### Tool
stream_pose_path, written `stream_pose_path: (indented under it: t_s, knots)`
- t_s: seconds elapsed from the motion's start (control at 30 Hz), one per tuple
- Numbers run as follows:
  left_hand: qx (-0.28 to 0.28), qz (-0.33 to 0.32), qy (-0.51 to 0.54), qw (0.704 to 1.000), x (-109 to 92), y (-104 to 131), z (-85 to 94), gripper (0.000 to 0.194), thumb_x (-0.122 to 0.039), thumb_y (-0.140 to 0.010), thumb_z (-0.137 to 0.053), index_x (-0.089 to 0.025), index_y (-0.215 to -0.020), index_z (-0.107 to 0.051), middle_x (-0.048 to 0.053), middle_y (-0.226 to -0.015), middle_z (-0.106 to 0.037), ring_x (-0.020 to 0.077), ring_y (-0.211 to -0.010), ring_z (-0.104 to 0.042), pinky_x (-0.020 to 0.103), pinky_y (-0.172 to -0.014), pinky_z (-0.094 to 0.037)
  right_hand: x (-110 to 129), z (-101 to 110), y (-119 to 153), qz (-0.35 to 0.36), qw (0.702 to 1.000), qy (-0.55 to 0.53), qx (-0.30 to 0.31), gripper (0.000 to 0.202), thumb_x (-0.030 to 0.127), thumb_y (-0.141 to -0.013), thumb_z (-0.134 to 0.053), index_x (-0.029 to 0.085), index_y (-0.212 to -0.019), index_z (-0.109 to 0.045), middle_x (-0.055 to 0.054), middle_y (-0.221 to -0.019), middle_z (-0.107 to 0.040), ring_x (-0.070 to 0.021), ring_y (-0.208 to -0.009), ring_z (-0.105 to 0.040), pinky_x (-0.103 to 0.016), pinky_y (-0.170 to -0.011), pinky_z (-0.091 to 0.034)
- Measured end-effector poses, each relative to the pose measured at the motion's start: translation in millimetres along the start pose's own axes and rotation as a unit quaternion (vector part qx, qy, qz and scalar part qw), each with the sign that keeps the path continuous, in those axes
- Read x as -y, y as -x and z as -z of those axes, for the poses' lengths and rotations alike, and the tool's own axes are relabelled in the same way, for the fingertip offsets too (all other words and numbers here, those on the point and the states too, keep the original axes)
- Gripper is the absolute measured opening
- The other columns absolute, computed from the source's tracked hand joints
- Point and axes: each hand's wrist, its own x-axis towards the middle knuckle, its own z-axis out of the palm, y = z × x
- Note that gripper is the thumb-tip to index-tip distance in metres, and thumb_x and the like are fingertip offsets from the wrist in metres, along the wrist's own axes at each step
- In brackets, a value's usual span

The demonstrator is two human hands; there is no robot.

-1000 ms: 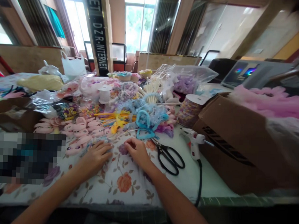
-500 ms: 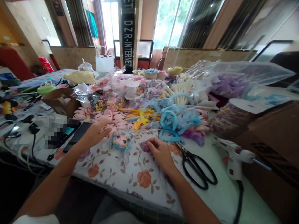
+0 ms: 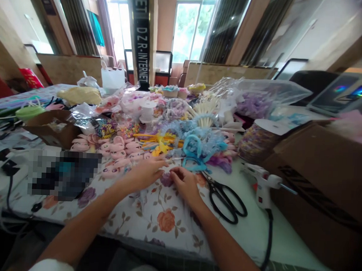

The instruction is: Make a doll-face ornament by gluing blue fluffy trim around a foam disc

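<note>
My left hand (image 3: 146, 173) is over the flowered cloth, its fingers stretched toward my right hand. The small doll head with blue hair lies mostly hidden beneath my left hand and wrist. My right hand (image 3: 186, 184) is just to the right, thumb and fingertips pinched together; anything between them is too small to make out. Pink doll heads (image 3: 118, 152) lie behind my left hand. Blue fuzzy loops (image 3: 195, 150) and yellow pieces (image 3: 161, 144) lie behind both hands. Black-handled scissors (image 3: 227, 199) rest right of my right hand.
A white glue gun (image 3: 264, 187) with a black cord stands by a large cardboard box (image 3: 322, 189) at the right. A ribbon spool (image 3: 258, 141) is behind it. At the left are a small open carton (image 3: 53, 128), cables and a blurred-out dark device. Plastic-wrapped materials fill the back.
My left hand has moved right, from the pink heads to beside my right hand, and now covers the blue-haired head. The view has turned slightly right.
</note>
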Motion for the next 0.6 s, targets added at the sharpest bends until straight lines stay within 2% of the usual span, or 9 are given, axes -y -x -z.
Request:
stream_pose_path:
  t_s: [0.1, 0.2, 0.27, 0.33, 0.43, 0.5, 0.6]
  knots:
    - [0.049, -0.006, -0.065, 0.997, -7, -23, -13.1, 0.025, -0.014, -0.086, -0.045, -0.018, -0.100, -0.065, 0.010, -0.113, -0.063, 0.0239, -0.104, -0.060, 0.033, -0.090, -0.047, -4, 6, -4, -0.002, 0.998, 0.031, -0.059, 0.019, 0.027, -0.081, -0.049, 0.016, -0.086, -0.064, -0.007, -0.078, -0.070, -0.0195, -0.067, -0.064, -0.029, -0.061, -0.049]
    - [0.050, 0.018, -0.099, 0.994, -2, -35, -23.5, 0.020, -0.012, -0.084, -0.048, -0.017, -0.093, -0.066, 0.012, -0.112, -0.062, 0.0258, -0.105, -0.060, 0.034, -0.090, -0.047, -6, 15, -8, 0.004, 0.990, 0.075, -0.121, 0.021, 0.023, -0.082, -0.048, 0.015, -0.093, -0.064, -0.012, -0.094, -0.069, -0.0241, -0.084, -0.063, -0.035, -0.074, -0.050]
    - [0.053, 0.019, -0.101, 0.993, 4, -38, -29.4, 0.019, -0.013, -0.083, -0.049, -0.017, -0.092, -0.065, 0.012, -0.107, -0.064, 0.0253, -0.101, -0.061, 0.034, -0.089, -0.048, -6, 21, -9, 0.026, 0.978, 0.151, -0.143, 0.024, 0.018, -0.082, -0.047, 0.014, -0.097, -0.065, -0.014, -0.101, -0.067, -0.0274, -0.094, -0.059, -0.038, -0.083, -0.046]
    - [0.065, 0.009, -0.099, 0.993, 8, -38, -35.2, 0.016, -0.014, -0.083, -0.050, -0.016, -0.090, -0.065, 0.012, -0.099, -0.065, 0.0249, -0.096, -0.062, 0.033, -0.087, -0.048, -7, 26, -10, 0.051, 0.952, 0.269, -0.137, 0.024, 0.015, -0.081, -0.048, 0.014, -0.098, -0.066, -0.015, -0.101, -0.066, -0.0296, -0.097, -0.056, -0.040, -0.085, -0.044]
    - [0.081, -0.010, -0.095, 0.992, 9, -38, -43.2, 0.015, -0.017, -0.085, -0.050, -0.015, -0.090, -0.063, 0.013, -0.098, -0.065, 0.0260, -0.096, -0.062, 0.034, -0.086, -0.048, -10, 29, -10, 0.060, 0.905, 0.407, -0.108, 0.019, 0.013, -0.081, -0.052, 0.016, -0.090, -0.068, -0.014, -0.096, -0.068, -0.0301, -0.093, -0.054, -0.038, -0.079, -0.043]
    - [0.090, -0.025, -0.091, 0.991, 6, -39, -47.8, 0.017, -0.016, -0.085, -0.049, -0.013, -0.095, -0.062, 0.015, -0.102, -0.064, 0.0268, -0.099, -0.061, 0.035, -0.088, -0.047, -14, 29, -10, 0.058, 0.887, 0.447, -0.096, 0.018, 0.011, -0.080, -0.053, 0.018, -0.085, -0.069, -0.013, -0.093, -0.068, -0.0291, -0.090, -0.054, -0.037, -0.076, -0.042]
    - [0.105, -0.046, -0.085, 0.990, 1, -42, -53.7, 0.024, -0.015, -0.084, -0.048, -0.013, -0.105, -0.059, 0.015, -0.109, -0.062, 0.0265, -0.104, -0.059, 0.036, -0.092, -0.047, -21, 30, -12, 0.052, 0.877, 0.469, -0.091, 0.023, 0.005, -0.080, -0.050, 0.018, -0.082, -0.069, -0.013, -0.090, -0.068, -0.0283, -0.089, -0.054, -0.036, -0.074, -0.042]
